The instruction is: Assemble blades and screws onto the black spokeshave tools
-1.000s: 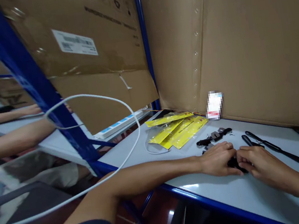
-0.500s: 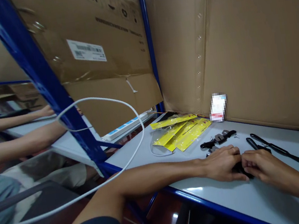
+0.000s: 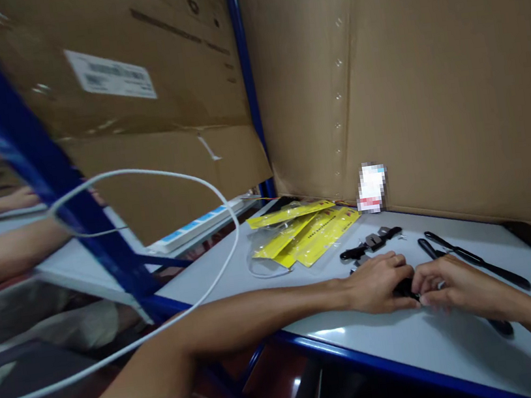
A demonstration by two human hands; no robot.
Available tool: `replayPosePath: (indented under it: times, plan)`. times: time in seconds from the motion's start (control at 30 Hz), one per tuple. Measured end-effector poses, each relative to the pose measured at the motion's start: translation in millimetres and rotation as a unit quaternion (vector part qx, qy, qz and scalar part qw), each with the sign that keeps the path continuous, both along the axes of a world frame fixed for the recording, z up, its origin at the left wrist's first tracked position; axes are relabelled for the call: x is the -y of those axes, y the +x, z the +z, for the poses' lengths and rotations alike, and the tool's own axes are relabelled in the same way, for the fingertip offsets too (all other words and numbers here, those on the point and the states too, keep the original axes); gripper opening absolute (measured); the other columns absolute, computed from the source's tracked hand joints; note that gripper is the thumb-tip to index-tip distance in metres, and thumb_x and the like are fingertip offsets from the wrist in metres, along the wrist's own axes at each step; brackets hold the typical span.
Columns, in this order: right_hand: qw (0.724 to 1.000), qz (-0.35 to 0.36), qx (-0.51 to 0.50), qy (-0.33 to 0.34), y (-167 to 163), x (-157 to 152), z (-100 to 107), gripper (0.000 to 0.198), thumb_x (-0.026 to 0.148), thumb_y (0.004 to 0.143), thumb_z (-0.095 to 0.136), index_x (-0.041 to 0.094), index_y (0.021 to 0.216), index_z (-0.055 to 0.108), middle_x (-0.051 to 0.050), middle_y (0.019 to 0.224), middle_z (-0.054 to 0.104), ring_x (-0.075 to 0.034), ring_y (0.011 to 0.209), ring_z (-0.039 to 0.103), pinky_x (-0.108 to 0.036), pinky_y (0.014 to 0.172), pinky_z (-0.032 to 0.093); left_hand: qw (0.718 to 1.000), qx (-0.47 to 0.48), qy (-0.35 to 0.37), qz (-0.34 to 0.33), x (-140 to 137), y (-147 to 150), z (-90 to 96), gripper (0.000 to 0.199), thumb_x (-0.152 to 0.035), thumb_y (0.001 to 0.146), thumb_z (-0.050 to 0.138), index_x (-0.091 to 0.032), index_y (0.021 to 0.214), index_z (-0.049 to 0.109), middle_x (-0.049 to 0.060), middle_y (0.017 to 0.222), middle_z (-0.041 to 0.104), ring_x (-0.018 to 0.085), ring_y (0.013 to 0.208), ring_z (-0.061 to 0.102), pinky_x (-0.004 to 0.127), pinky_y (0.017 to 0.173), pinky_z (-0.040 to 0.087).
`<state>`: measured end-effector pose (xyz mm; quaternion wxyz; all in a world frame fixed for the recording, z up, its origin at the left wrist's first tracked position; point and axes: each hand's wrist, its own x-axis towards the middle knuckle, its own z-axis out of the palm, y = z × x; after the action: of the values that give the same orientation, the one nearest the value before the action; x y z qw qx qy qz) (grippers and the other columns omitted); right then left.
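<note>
My left hand (image 3: 381, 283) is closed round a black metal tool (image 3: 405, 287) that looks like a spokeshave, low over the table. Most of it is hidden under my fingers. Close beside it, my right hand (image 3: 448, 285) has thumb and fingertips bent together at the tool's middle; any small part between them is too hidden to name. A black handle end (image 3: 502, 328) shows below my right wrist. Beyond my left hand lie black spokeshaves with silver plates (image 3: 374, 241). Past my right hand rests a long black spokeshave body (image 3: 479, 259), with another black piece partly behind my fingers.
Yellow plastic-wrapped packets (image 3: 325, 237) lie on the white table (image 3: 324, 332). A phone with a blurred screen (image 3: 371, 188) leans on the cardboard (image 3: 427, 84). A white cable (image 3: 183, 177) loops at left near a power strip (image 3: 200, 224). Another person's arm (image 3: 11, 251) is far left.
The view has swung to the right. My right hand has drawn slightly apart from my left, its fingers now less curled, and a black handle end has come into sight below it.
</note>
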<state>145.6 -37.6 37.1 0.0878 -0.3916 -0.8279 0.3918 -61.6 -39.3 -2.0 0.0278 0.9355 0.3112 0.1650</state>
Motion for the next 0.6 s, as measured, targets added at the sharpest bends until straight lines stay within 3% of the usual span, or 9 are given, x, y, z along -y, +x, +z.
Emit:
replayPosePath:
  times: [0.1, 0.37, 0.6]
  plan:
    - [0.999, 0.034, 0.001, 0.039, 1.8, 0.8, 4.6, 0.016, 0.007, 0.072, 0.056, 0.018, 0.076, 0.068, 0.003, 0.057, 0.060, -0.013, 0.053, 0.058, -0.022, 0.053, 0.044, 1.000, 0.006, -0.006, 0.007, 0.1, -1.3, -2.3, 0.034, -0.048, 0.089, 0.072, -0.017, 0.100, 0.066, 0.008, 0.101, 0.063, 0.024, 0.096, 0.060, 0.033, 0.083, 0.047]
    - [0.999, 0.028, -0.013, 0.018, -1.9, 6.9, 15.3, 0.018, 0.003, 0.078, 0.055, 0.016, 0.085, 0.066, 0.003, 0.062, 0.065, -0.012, 0.057, 0.062, -0.022, 0.056, 0.047, 0.998, 0.042, -0.036, 0.005, 1.6, -3.4, -3.5, 0.027, -0.041, 0.090, 0.070, -0.017, 0.103, 0.065, 0.007, 0.099, 0.061, 0.024, 0.093, 0.059, 0.035, 0.081, 0.048]
    - [0.984, 0.012, 0.051, 0.172, 3.6, 7.0, 31.8, 0.016, 0.008, 0.083, 0.065, 0.019, 0.091, 0.074, 0.004, 0.065, 0.063, -0.011, 0.061, 0.055, -0.023, 0.064, 0.038, 0.997, 0.056, -0.056, 0.004, 1.3, -4.8, -4.2, 0.032, -0.043, 0.093, 0.066, -0.018, 0.113, 0.065, 0.008, 0.104, 0.061, 0.026, 0.098, 0.058, 0.041, 0.086, 0.049]
